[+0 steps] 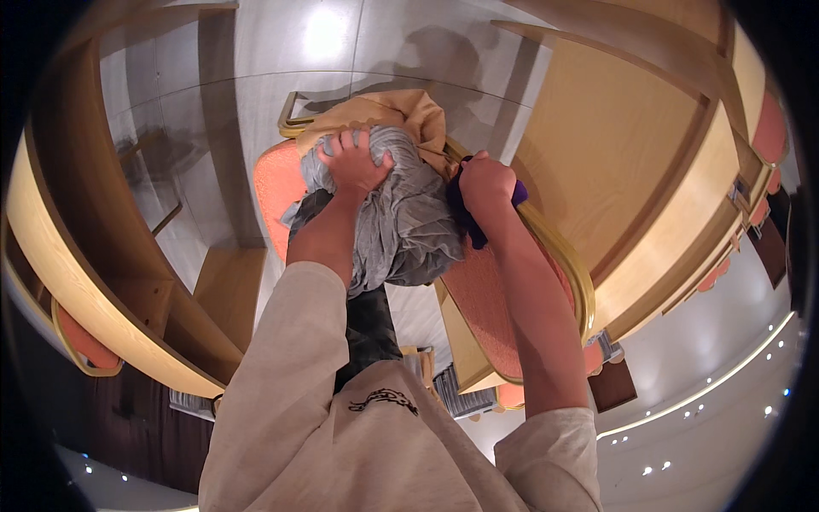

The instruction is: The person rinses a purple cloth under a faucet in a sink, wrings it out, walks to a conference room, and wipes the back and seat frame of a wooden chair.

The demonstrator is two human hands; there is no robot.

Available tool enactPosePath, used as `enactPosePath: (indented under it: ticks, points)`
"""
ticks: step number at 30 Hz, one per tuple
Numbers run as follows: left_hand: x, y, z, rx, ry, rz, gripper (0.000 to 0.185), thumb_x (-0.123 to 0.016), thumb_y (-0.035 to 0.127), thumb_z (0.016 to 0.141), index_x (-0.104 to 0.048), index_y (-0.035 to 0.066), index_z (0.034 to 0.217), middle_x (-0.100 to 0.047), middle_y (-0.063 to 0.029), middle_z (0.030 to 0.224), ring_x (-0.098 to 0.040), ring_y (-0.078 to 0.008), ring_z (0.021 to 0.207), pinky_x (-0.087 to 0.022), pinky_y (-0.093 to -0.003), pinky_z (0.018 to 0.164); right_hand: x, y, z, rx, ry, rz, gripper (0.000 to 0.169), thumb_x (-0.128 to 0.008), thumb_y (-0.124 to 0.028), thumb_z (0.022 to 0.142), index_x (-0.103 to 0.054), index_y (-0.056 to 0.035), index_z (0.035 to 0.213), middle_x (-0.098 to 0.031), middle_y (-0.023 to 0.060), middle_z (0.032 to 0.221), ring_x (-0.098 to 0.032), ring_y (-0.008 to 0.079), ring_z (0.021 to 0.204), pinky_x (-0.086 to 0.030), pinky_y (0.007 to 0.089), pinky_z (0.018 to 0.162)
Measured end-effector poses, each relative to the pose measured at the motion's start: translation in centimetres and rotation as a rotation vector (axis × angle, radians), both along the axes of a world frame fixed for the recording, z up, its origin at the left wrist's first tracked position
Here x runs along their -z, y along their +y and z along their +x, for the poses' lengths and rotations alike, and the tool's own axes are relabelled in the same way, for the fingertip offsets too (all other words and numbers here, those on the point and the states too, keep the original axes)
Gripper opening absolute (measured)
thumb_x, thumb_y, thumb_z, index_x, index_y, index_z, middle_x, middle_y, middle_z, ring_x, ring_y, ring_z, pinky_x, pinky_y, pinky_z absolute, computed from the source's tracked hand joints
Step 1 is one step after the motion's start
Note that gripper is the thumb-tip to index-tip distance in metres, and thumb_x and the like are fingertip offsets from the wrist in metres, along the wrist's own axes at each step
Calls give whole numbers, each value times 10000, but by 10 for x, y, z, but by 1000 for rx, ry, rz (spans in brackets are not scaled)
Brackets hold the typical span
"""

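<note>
My left hand (pixel 356 161) presses on a bundled heap of grey cloth (pixel 409 217), its fingers spread and curled into the folds. The bundle lies over an orange upholstered chair seat (pixel 278 185). A tan cloth (pixel 384 105) sticks out at the bundle's far side. To the right, my right hand (pixel 487 182) is closed around a dark purple cloth (pixel 472 217) against the chair's gold-coloured metal frame (pixel 563 256). Below that hand is the orange backrest (pixel 480 307). The grey heap hides most of the seat.
Wooden desks stand close on both sides, a left desk (pixel 121 301) with open shelving and a right desk (pixel 620 147). Tiled floor (pixel 288 38) shows beyond the chair. Another orange chair (pixel 89 339) is at the far left. A dark trouser leg (pixel 368 329) shows below the bundle.
</note>
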State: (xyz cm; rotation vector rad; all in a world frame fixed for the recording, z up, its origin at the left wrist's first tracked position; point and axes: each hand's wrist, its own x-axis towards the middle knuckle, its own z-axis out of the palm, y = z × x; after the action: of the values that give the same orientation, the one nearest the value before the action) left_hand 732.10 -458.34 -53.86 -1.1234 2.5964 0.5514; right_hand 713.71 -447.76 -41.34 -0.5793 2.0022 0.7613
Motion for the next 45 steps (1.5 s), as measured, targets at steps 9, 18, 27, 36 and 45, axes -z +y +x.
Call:
enactPosePath:
  ticks: [9,18,27,36,45]
  points:
    - [13,5,7,-2,64,-14,646,-590,581,642,-607,182,1151,-510,-89,1174,-406,-294,1197,-202,-639,1007,127,-18,12,-83,-171,-8,382,-514,-320,958,-588,-42,1210,-663,97,1180,-652,253,1076,-519,353,849]
    - [13,4,10,9,141,-35,607,-615,513,647,-596,159,1140,-504,-109,1155,-441,-307,1152,-214,-612,976,75,-8,-3,-39,-188,42,336,-500,-209,937,-611,-40,1206,-671,114,1176,-643,262,1102,-517,356,877]
    - [13,5,9,-9,146,-18,660,-630,546,643,-596,205,1207,-522,-86,1167,-447,-307,1163,-214,-610,981,22,-19,-20,-160,-337,137,307,-571,-159,873,-685,-77,1146,-639,115,1245,-629,285,1127,-510,391,900]
    - [17,-1,2,30,198,-71,665,-627,540,637,-601,181,1196,-521,-82,1136,-452,-290,1120,-237,-570,958,157,-22,-14,-157,-519,-93,360,-556,-177,883,-631,-73,1220,-616,151,1265,-601,307,1166,-495,422,927]
    - [29,6,9,39,304,-157,663,-594,535,662,-582,183,1224,-497,-86,1116,-433,-304,1122,-234,-582,951,99,-17,-4,63,-227,102,446,-523,-168,873,-560,-65,1306,-517,179,1360,-521,344,1248,-435,460,996]
